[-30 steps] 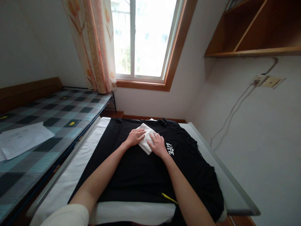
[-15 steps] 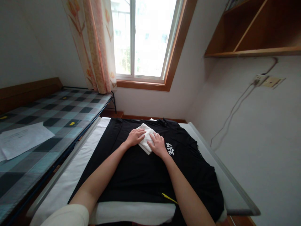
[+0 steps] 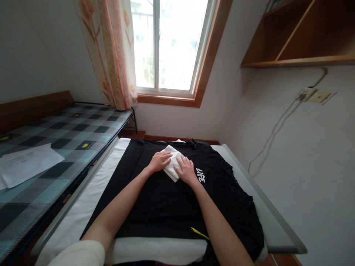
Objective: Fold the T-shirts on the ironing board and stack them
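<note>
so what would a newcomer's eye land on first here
Probably the white cloth partly under the left hand and right hand, standing out against the black shirt spread beneath it. Beyond, the bright window glows, with a flowered curtain along its left side.

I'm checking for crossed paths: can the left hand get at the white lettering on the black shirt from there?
Probably not directly: the right hand, resting on the white cloth, lies between the left hand and the lettering. Reaching over or around looks possible.
</note>
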{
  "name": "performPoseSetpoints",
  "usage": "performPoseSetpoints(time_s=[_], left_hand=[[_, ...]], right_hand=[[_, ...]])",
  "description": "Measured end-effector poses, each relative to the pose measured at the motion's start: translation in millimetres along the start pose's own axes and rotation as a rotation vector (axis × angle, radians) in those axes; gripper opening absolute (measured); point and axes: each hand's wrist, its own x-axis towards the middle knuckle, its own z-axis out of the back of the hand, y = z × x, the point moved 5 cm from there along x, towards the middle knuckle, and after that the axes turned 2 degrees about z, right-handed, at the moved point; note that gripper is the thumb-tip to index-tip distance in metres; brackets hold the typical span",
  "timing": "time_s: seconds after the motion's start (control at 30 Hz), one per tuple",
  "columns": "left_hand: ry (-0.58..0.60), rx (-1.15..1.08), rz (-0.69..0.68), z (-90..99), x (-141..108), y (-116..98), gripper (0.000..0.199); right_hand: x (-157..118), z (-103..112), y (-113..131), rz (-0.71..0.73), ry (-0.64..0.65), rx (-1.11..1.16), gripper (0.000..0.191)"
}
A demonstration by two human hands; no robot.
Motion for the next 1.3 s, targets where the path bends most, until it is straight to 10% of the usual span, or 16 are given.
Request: performPoseSetpoints(time_s=[1.0, 1.3], left_hand=[[-0.034, -0.025, 0.011, 1.9, 0, 0, 0.037], [-0.193, 0.106, 0.495, 18.4, -5, 28, 0.032]], right_hand=[[2, -3, -2, 0.013, -0.054, 0.045, 0.054], [0, 7, -31, -0.265, -0.157, 0.115, 0.045]])
